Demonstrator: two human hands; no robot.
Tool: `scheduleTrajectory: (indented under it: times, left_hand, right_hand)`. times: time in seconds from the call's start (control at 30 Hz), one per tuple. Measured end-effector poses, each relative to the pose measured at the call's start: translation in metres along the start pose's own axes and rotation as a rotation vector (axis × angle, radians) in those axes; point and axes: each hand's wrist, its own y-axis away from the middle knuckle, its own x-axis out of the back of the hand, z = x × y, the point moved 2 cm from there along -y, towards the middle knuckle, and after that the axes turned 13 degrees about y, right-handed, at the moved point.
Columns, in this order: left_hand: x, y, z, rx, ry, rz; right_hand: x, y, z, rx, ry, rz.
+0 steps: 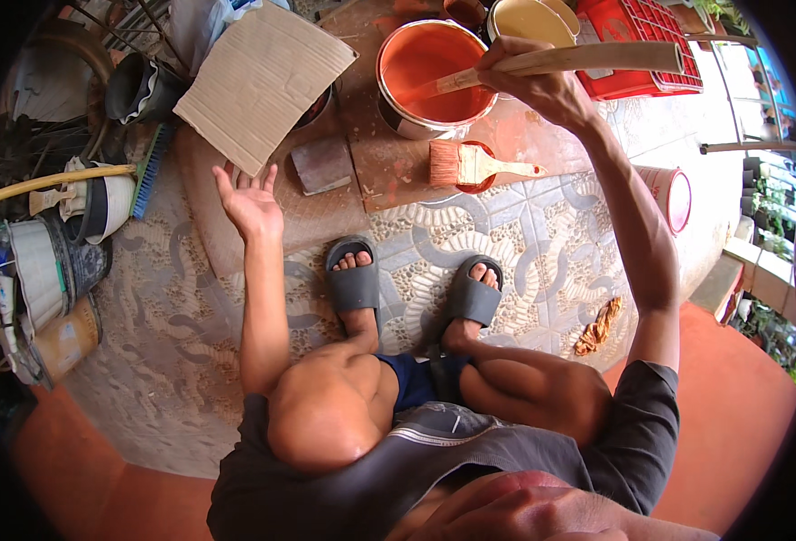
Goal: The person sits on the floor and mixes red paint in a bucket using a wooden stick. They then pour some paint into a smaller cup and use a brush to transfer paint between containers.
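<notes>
My right hand (542, 90) is closed around a flat wooden stick (614, 58). Its lower end, stained orange, dips into the orange paint (420, 59) in an open bucket (407, 124). My left hand (254, 206) is open, palm up with fingers spread, by the near corner of a cardboard sheet (267, 81). Whether the fingertips touch the cardboard I cannot tell. A wide paintbrush (502, 168) with orange-coated bristles lies across a small round orange container or lid (477, 185) in front of the bucket. Beneath the cardboard, a dark round container is mostly hidden.
A brownish flat block (322, 166) lies on the board near my left hand. Behind the bucket stand a cream-coloured tub (529, 22) and a red crate (641, 45). A white-and-red bucket (673, 198) lies right. Pots and a blue-bristled brush (150, 171) crowd the left; a crumpled brown piece (598, 326) lies on the tiles.
</notes>
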Motion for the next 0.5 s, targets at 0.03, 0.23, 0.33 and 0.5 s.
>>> scheduleTrajectory:
  times: [0.03, 0.23, 0.33, 0.5]
  left_hand:
    - [0.006, 0.003, -0.001, -0.030, 0.018, 0.048]
    - [0.049, 0.060, -0.068, 0.083, -0.508, -0.076]
    - [0.052, 0.078, -0.107, 0.054, -0.674, -0.370]
    - [0.008, 0.061, -0.128, -0.173, -0.811, -0.676]
  right_hand:
    - [0.003, -0.006, -0.007, 0.034, 0.064, 0.009]
    - [0.032, -0.048, -0.030, 0.191, 0.175, -0.058]
    - [0.030, -0.051, -0.031, 0.146, 0.326, -0.137]
    - [0.016, -0.043, -0.033, 0.023, 0.303, -0.284]
